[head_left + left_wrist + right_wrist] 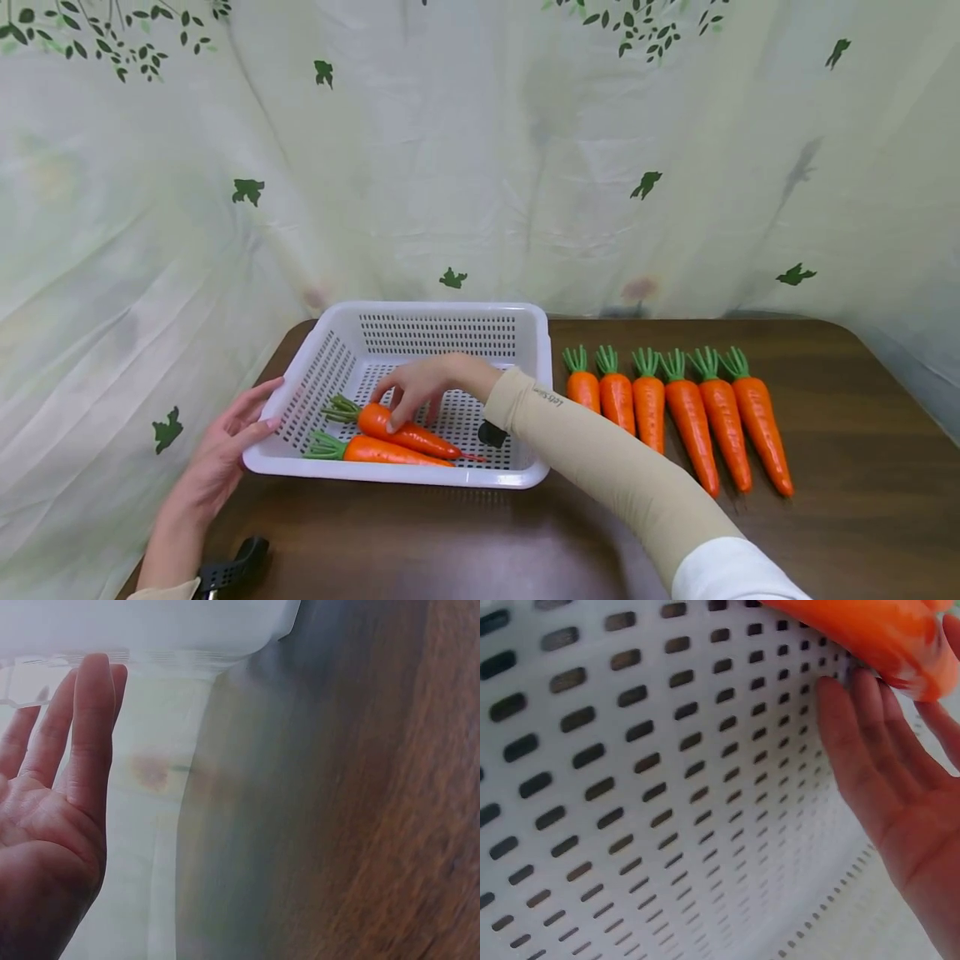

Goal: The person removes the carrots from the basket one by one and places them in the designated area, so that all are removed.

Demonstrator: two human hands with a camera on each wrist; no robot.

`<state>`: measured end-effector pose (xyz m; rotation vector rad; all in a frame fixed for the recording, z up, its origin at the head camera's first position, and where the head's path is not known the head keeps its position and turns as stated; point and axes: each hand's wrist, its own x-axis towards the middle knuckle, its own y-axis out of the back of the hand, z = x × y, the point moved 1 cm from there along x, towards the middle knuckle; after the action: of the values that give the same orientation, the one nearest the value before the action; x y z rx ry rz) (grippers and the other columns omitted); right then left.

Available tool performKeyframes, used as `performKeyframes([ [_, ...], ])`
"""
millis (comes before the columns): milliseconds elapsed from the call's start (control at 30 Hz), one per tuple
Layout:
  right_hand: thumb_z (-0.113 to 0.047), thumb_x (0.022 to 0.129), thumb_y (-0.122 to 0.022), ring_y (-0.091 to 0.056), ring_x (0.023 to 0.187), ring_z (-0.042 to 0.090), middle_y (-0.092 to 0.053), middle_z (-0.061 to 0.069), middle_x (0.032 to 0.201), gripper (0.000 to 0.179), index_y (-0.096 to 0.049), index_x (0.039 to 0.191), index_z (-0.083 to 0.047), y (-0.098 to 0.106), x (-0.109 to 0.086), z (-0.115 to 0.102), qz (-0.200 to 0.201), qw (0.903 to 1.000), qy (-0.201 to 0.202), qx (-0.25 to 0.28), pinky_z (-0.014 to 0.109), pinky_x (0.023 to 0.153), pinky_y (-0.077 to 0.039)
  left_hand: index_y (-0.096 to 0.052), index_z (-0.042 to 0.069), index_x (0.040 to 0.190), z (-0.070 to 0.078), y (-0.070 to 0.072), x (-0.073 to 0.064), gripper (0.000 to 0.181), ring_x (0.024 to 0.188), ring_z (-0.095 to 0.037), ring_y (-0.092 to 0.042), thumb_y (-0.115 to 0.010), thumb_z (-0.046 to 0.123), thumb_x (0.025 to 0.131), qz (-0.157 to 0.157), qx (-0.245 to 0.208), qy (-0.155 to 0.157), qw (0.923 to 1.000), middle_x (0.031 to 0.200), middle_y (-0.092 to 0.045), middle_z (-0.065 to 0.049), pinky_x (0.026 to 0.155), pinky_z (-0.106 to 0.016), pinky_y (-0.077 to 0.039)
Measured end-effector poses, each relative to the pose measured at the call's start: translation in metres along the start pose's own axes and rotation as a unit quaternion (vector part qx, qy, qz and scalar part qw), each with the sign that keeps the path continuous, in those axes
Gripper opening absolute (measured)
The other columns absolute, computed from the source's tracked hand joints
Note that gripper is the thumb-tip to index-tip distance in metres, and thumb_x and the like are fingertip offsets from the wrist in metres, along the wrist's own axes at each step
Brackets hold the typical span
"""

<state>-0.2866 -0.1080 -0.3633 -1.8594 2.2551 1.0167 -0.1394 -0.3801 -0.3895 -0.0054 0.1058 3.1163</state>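
Observation:
A white perforated plastic basket (pixel 442 477) stands on the table. Inside lie two orange carrots with green tops: a front carrot (pixel 375 451) along the near wall and an upper carrot (pixel 420 437) just behind it. My right hand (pixel 423 383) reaches into the basket and holds the upper carrot near its thick end between thumb and fingers. In the right wrist view the right hand (pixel 900 780) has its fingertips beside the orange carrot (pixel 877 634). My left hand (pixel 225 446) touches the basket's left rim; the left wrist view shows its fingers (pixel 91 727) straight against the side.
On the brown table (pixel 847 400), right of the basket, several more carrots (pixel 690 425) lie in a row, tops pointing away. My right sleeve (pixel 607 467) passes over the basket's right wall and partly covers the nearest ones. A leaf-patterned curtain (pixel 480 167) hangs behind the table.

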Motion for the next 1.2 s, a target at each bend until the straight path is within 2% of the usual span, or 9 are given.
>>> performKeyframes([
  [300, -0.019, 0.089, -0.073, -0.061, 0.096, 0.017, -0.057, 0.003, 0.115, 0.056, -0.049, 0.139, -0.016, -0.0079, 0.0047, -0.0025, -0.005, 0.9999, -0.009, 0.000, 0.039, 0.073, -0.059, -0.033, 0.029, 0.153, 0.0009, -0.0011, -0.0047, 0.058, 0.107, -0.012, -0.059, -0.054, 0.017, 0.101, 0.020, 0.014, 0.026, 0.9994, 0.135, -0.047, 0.008, 0.082, -0.041, -0.055],
  [633, -0.015, 0.088, -0.073, -0.059, 0.100, 0.017, -0.055, 0.003, 0.116, 0.057, -0.047, 0.139, -0.019, -0.0102, 0.0071, -0.0014, -0.030, 0.9994, -0.020, 0.004, 0.038, 0.071, -0.059, -0.035, 0.028, 0.151, -0.0008, -0.0007, -0.0041, 0.055, 0.106, -0.011, -0.060, -0.054, 0.015, 0.101, 0.013, -0.007, 0.026, 0.9995, 0.130, -0.052, 0.009, 0.081, -0.040, -0.056],
  [867, -0.014, 0.089, -0.073, -0.060, 0.097, 0.017, -0.057, 0.005, 0.112, 0.054, -0.049, 0.137, -0.016, -0.0086, 0.0056, -0.0024, -0.017, 0.9998, -0.011, -0.001, 0.039, 0.069, -0.059, -0.034, 0.029, 0.152, 0.0001, -0.0009, -0.0030, 0.056, 0.108, -0.012, -0.059, -0.054, 0.017, 0.101, 0.014, 0.011, 0.021, 0.9996, 0.134, -0.048, 0.008, 0.084, -0.038, -0.054],
  [1200, -0.015, 0.088, -0.073, -0.060, 0.095, 0.018, -0.058, 0.003, 0.111, 0.053, -0.050, 0.136, -0.016, -0.0017, -0.0006, -0.0054, 0.032, 0.9994, 0.010, -0.011, 0.038, 0.067, -0.059, -0.035, 0.028, 0.151, 0.0010, -0.0018, 0.0013, 0.055, 0.107, -0.014, -0.059, -0.054, 0.015, 0.101, 0.014, 0.000, 0.021, 0.9997, 0.132, -0.051, 0.009, 0.080, -0.041, -0.056],
])
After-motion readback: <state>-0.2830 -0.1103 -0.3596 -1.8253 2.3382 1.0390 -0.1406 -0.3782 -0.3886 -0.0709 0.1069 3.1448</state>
